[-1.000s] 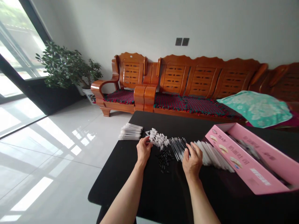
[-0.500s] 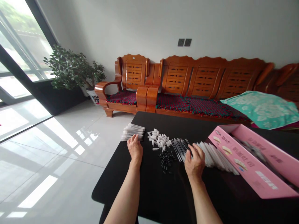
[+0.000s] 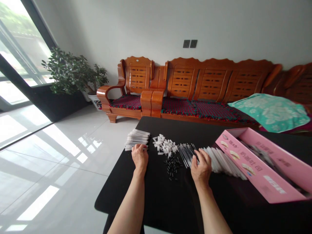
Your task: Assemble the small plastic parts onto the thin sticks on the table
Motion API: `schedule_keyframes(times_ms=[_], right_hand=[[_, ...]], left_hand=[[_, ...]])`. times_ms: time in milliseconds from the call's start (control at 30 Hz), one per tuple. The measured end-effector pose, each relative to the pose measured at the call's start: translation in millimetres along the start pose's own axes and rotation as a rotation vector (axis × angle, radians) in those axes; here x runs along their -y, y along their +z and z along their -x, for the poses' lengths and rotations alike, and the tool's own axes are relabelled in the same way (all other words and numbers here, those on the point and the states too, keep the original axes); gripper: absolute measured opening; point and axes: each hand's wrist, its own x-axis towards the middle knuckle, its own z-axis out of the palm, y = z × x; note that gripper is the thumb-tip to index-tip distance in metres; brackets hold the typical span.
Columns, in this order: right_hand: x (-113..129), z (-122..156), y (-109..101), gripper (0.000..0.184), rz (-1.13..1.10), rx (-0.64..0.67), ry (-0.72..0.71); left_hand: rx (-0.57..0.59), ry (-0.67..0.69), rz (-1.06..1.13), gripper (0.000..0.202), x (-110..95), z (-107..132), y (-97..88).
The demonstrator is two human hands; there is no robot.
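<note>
Biggest thing in view, the wooden sofa (image 3: 212,78) ran along the wall, and in front of it the black bench (image 3: 165,196) carried all the action. On its right side sat the pink box (image 3: 262,175), long and open-topped, with the pale tubes (image 3: 223,161) fanned out just beside it. Next along came the dark rods (image 3: 185,154), packed side by side, and there was the right hand (image 3: 201,167), right at them, thumb and forefinger apart! Across at the left edge lay the white sticks (image 3: 136,139), and in at their near side went the left hand (image 3: 140,157), fingers curled; whether that grip was clamped on a stick, nobody could tell. Down to the small stuff: white pieces (image 3: 165,144) heaped between sticks and rods, and smallest of all, black pieces (image 3: 173,165) scattered just nearer the person. The step in hand looked like setting a stick into that left row; the next move seemed to call for loosening the left fingers gently, without rolling the neighbours.
</note>
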Motion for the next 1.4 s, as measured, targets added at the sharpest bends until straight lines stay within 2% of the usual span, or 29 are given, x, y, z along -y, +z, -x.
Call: schedule_keyframes(times_ms=[267,467,600,700,767,867,1000,1133,1200,1233,1300,1333,1400], right_hand=[[2,1,0,0.024,-0.01,0.01,0.002],[3,1,1,0.026,-0.02,0.019,0.017],[12,-1,0,0.026,-0.076,0.047,-0.002],[29,0,1,0.025,-0.15,0.123,-0.046],[43,2,3,0.025,-0.197,0.233,-0.08],[61,5,8,0.029,-0.237,0.367,-0.114],[68,6,11,0.032,-0.252,0.401,-0.071],[64,5,9,0.033,-0.326,0.411,0.026],[62,4,7,0.034,-0.376,0.426,0.083],[61,4,7,0.034,-0.395,0.42,0.119],[58,5,7,0.033,-0.408,0.366,0.195],[57,6,7,0.032,-0.409,0.328,0.229],[56,7,8,0.03,-0.422,0.276,0.275]], left_hand=[[0.088,0.056,-0.056,0.014,-10,3,-4.4],[0.197,0.169,-0.029,0.013,-16,9,-4.4],[0.229,0.195,-0.013,0.014,-18,11,-3.9],[0.178,0.251,0.095,0.014,-27,13,-5.5],[0.153,0.339,0.201,0.016,-38,16,-7.3],[0.199,0.492,0.3,0.022,-56,24,-9.5],[0.269,0.575,0.368,0.026,-72,33,-9.8],[0.302,0.624,0.432,0.025,-77,38,-8.3],[0.258,0.594,0.495,0.022,-77,39,-6.8],[0.214,0.534,0.531,0.02,-77,39,-5.5],[0.135,0.326,0.599,0.017,-75,39,-1.6],[0.141,0.204,0.639,0.019,-74,39,1.1],[0.272,-0.022,0.773,0.033,-72,38,7.5]])
